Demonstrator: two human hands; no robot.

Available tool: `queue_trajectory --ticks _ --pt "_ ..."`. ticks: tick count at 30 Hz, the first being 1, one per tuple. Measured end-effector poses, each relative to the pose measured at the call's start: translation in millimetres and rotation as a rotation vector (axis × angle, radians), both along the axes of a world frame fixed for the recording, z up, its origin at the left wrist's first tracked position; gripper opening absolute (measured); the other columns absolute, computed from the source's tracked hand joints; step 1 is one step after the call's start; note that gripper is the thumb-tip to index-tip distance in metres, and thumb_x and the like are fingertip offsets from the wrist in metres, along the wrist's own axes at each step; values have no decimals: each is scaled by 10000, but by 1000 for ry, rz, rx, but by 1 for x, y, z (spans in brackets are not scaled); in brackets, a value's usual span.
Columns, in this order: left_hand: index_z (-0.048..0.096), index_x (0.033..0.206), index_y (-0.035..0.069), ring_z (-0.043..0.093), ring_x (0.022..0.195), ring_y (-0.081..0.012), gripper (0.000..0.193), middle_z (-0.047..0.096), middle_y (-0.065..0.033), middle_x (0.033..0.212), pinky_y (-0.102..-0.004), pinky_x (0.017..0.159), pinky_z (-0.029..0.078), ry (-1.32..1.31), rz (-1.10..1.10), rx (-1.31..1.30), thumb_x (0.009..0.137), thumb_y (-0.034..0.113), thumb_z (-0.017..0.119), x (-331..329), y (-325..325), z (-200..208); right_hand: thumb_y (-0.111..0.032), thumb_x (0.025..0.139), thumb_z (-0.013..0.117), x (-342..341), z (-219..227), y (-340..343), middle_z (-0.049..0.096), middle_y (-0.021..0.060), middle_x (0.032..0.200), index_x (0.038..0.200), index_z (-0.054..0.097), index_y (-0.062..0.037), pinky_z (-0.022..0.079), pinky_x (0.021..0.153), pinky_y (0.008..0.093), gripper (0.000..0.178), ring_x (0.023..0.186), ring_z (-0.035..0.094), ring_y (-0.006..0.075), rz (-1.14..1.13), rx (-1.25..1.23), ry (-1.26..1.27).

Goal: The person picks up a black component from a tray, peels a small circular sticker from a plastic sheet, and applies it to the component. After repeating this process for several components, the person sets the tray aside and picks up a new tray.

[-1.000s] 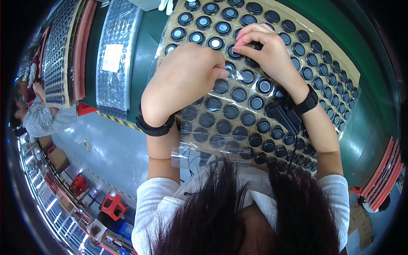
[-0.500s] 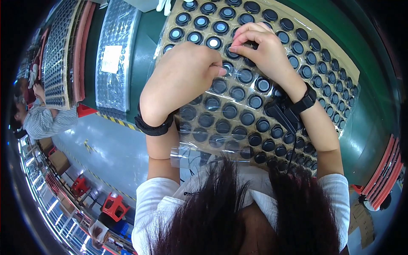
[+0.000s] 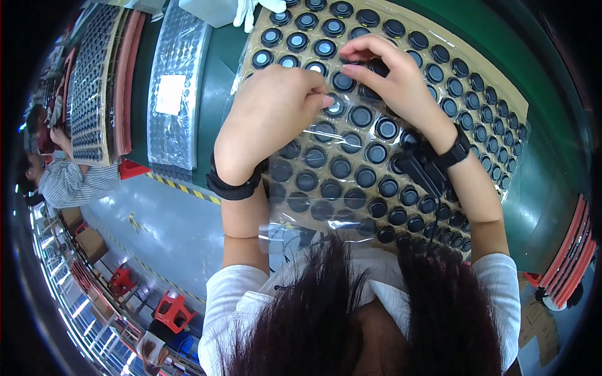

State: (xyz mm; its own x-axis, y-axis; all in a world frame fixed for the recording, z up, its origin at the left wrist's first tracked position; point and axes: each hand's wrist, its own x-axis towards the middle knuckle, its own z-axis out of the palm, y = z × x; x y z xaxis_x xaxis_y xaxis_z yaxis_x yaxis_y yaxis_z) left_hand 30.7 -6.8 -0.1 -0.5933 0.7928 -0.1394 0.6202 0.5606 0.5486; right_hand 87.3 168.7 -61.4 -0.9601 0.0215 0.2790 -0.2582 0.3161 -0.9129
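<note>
A large tan tray (image 3: 515,95) holds rows of round black parts (image 3: 360,116), several with pale centres toward the upper left. My left hand (image 3: 279,103) is closed above the tray's left side, its thumb tip over one part; whatever lies inside the curled fingers is hidden. To its right, my right hand (image 3: 395,72) hovers over the tray with thumb and forefinger apart, near a black part (image 3: 343,81). Clear plastic film (image 3: 320,235) covers the tray's near left area and hangs past its edge. Black bands circle both my wrists.
Left of the tray on the green table (image 3: 219,59) lies a clear-wrapped stack (image 3: 179,119) with a white label. Further left are more filled trays (image 3: 94,88) and a person in a striped top (image 3: 78,182). White gloves (image 3: 248,12) lie at the back. A red stool (image 3: 174,311) stands on the floor.
My right thumb and forefinger, close together before, have spread apart. My left hand stays closed in nearly the same spot. The view has shifted slightly.
</note>
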Motion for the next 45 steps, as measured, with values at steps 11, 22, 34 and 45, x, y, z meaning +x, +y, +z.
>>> queue_trajectory --ticks 11,22,34,45 --pt "590 742 35 548 656 -353 136 556 -182 648 -438 583 431 50 68 149 767 155 531 1 6 -2 -60 697 664 13 25 -16 582 64 805 876 567 -21 480 658 230 208 702 589 150 -2 226 40" --pt "574 741 14 536 670 -375 124 548 -202 667 -439 590 428 -37 78 146 752 121 512 1 5 -1 -115 689 655 13 19 -19 550 84 712 766 547 -44 445 575 320 151 652 556 258 -83 300 201" --pt "583 702 27 542 680 -358 85 554 -182 663 -420 596 434 -80 -122 -12 714 85 522 -6 -9 7 -51 681 662 18 28 -6 575 32 800 722 588 -24 417 722 252 89 783 539 168 20 -4 85" --pt "594 707 37 544 679 -344 90 558 -168 662 -409 593 433 -177 -285 -109 740 89 529 -8 -16 12 -120 636 707 16 -9 -15 580 21 794 685 613 -44 402 744 286 131 807 516 183 6 306 -13"
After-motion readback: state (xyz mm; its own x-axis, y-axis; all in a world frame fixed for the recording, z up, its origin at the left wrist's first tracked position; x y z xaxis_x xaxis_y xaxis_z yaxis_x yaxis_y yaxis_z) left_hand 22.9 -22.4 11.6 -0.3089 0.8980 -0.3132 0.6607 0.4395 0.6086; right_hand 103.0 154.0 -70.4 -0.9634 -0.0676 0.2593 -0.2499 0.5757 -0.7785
